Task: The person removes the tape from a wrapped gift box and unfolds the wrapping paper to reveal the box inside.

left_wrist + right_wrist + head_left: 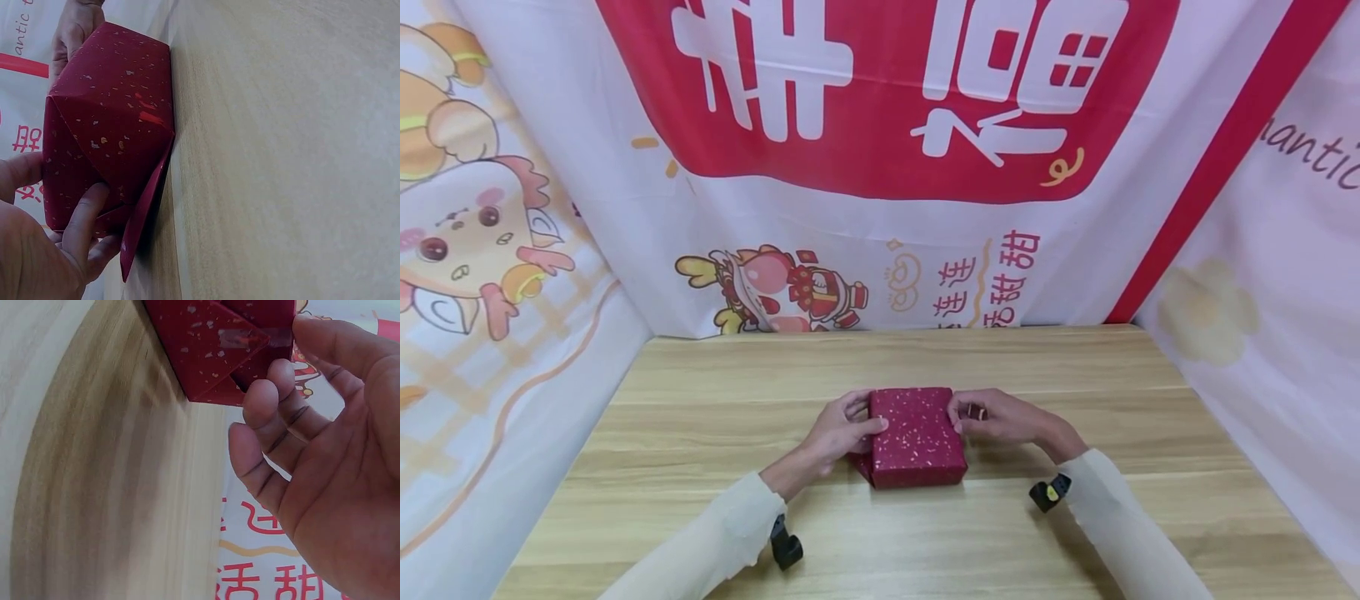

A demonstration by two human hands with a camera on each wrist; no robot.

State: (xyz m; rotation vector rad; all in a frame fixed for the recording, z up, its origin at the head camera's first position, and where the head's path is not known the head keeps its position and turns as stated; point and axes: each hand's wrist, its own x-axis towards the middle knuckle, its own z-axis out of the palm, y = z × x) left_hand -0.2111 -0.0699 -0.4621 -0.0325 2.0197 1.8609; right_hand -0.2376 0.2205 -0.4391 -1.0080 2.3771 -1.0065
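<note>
Head view: bright, even light; soft shadow on the wooden table (917, 542) beside the right sleeve (1127, 521). Left wrist view: cool, hazy; red glints on the wrapped box (112, 125). Right wrist view: dimmer; table lines bowed at left, pale sheen on the box.

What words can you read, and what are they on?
"福": red panel on white fabric backdrop; its neighbour is cut off.
"连连": backdrop, lower down.
"甜甜": beside that; lower characters cut off.
"antic t": white right-hand fabric, ends cut off.
Dark-red speckled paper box: none.
</note>
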